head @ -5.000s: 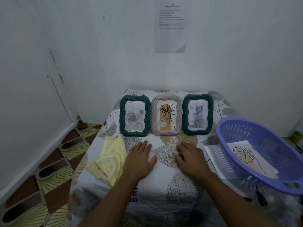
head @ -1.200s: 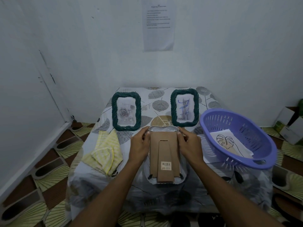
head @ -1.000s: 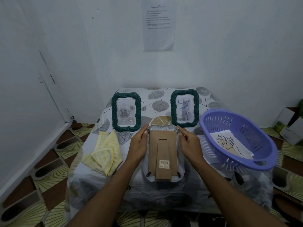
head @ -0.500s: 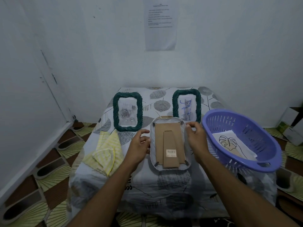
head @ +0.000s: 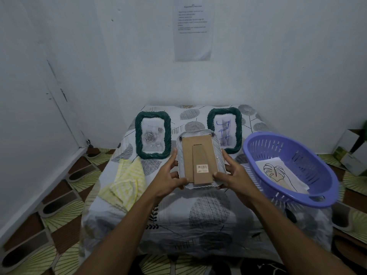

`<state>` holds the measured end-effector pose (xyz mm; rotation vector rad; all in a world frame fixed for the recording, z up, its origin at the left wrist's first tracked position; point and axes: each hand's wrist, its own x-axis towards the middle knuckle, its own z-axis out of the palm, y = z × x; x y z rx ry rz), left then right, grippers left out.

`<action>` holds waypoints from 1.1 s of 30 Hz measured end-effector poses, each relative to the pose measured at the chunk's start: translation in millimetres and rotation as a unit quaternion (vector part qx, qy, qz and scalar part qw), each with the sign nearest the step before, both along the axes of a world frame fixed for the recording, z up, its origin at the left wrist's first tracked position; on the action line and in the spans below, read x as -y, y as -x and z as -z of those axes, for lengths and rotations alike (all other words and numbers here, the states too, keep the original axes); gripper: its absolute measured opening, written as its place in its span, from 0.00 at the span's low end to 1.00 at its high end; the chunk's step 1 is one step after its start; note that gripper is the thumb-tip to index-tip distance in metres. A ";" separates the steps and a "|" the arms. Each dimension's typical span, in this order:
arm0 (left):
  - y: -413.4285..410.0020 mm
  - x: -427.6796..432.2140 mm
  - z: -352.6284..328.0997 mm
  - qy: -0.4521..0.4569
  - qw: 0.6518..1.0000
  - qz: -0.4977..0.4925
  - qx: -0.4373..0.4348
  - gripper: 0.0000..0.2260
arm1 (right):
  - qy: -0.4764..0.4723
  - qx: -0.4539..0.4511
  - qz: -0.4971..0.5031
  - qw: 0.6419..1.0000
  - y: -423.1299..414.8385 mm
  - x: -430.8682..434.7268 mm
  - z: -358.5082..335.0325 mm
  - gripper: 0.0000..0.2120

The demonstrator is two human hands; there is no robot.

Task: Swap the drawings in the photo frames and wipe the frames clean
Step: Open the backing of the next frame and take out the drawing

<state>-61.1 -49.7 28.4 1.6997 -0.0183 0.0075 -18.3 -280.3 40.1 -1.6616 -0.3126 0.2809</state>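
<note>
I hold the grey photo frame above the table with its brown cardboard back and stand facing me. My left hand grips its lower left edge, thumb on the backing. My right hand grips the lower right edge, thumb on the backing too. Behind it stand two green frames: the left green frame shows a rose drawing, the right green frame shows a blue-lined drawing. A yellow striped cloth lies at the table's left. A leaf drawing lies in the purple basket.
The small table has a leaf-print cover and stands against a white wall corner. The basket overhangs its right side. A printed sheet hangs on the wall. Cardboard boxes sit on the floor at right.
Five seconds ago the grey frame stood between the green ones. It was turned back-up, lay on the table half a second ago, and is now lifted and tilted toward me in both hands.
</note>
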 end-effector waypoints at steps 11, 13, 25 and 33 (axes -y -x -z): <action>5.0 -0.4 2.3 0.025 1.000 -0.012 -0.002 0.42 | -0.031 -0.044 -0.009 0.998 1.2 0.5 6.0 0.39; 3.0 -1.7 3.6 0.024 1.000 -0.006 -0.004 0.42 | -0.037 -0.054 -0.010 0.998 1.8 0.6 7.4 0.38; -10.2 0.4 12.2 -0.006 0.997 -0.075 -0.014 0.26 | -0.030 -0.086 0.044 0.995 3.4 2.2 4.2 0.28; -13.3 20.4 25.2 -0.219 0.972 -0.073 0.031 0.25 | 0.299 0.112 0.136 0.938 -9.2 12.8 28.5 0.20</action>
